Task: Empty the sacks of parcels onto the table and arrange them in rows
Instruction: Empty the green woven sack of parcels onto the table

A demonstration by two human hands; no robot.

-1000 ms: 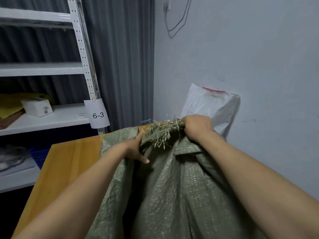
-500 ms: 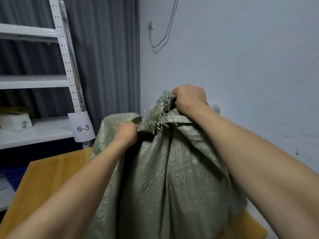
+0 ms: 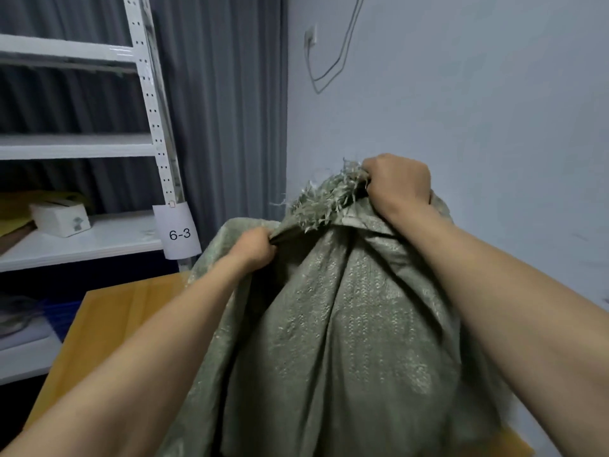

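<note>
Where sack [image 3: 346,324] hangs, yellow table [image 3: 108,321] sits between shelving [image 3: 82,239], wall [image 3: 478,94].

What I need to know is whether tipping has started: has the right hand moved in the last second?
Yes. The right hand, gripping the sack, has risen: it was about level with the shelf tag and is now above it.

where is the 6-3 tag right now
In the head view, left of centre: the 6-3 tag hangs on the white shelf post, just left of the left hand.
</note>
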